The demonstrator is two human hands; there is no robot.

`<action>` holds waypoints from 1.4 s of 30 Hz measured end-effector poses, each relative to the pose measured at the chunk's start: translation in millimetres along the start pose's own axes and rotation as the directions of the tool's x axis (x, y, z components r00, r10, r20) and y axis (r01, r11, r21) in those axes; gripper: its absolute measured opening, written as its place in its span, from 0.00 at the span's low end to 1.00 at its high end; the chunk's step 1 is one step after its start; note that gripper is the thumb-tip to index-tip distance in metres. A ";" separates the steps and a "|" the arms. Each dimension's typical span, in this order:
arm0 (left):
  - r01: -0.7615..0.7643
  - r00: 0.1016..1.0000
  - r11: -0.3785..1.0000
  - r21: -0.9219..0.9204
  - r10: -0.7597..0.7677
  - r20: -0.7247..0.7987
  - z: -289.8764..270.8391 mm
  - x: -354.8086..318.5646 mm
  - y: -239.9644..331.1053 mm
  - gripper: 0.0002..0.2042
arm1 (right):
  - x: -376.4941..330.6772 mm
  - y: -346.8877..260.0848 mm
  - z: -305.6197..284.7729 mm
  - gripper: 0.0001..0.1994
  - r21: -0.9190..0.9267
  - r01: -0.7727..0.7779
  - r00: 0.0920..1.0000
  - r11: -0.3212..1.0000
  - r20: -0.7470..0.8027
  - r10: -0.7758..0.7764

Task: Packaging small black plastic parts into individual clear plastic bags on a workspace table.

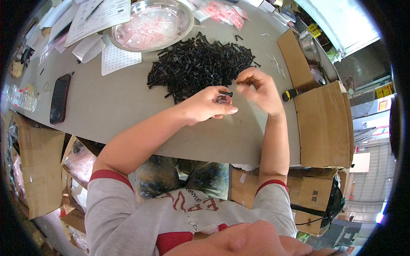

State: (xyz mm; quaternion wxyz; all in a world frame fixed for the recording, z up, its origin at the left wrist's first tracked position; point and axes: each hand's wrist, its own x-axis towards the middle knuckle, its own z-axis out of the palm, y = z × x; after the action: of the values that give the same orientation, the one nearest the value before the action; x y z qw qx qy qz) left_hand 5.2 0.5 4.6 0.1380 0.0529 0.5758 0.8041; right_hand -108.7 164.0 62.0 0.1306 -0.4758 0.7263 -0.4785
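Note:
Over the near edge of a heaped pile of black screws (198, 64), my left hand (203, 104) is closed with its palm turned up. A single black screw (226, 93) sticks out across its fingers. Below that screw, a small dark, shiny thing (221, 100) shows in the same grip; its kind is unclear. My right hand (261, 91) is raised just to the right, apart from the left, beside the pile's right edge. Its fingers are curled toward the thumb and slightly blurred. Whatever may be between its fingertips is too small to name.
A round metal tray (191, 26) of small clear bags with red print stands behind the pile, beside papers (100, 19). At left lie a phone (60, 99) and a plastic bottle (24, 99). Bent metal rods (276, 65), a black-and-yellow tool (290, 94) and cardboard boxes (322, 123) are at right.

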 end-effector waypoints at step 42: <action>-0.033 0.999 0.975 0.221 0.026 0.034 -6.4 2.8 0.7 0.09 | -0.1 -1.7 7.5 0.12 0.035 0.179 0.979 0.983 0.089 -0.182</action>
State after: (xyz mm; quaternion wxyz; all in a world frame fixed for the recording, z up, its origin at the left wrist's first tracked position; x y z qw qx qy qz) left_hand 0.8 -4.8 2.9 0.1280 0.0888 0.6587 0.7361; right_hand -102.8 159.6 59.5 0.1263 -0.5595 0.6669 -0.4756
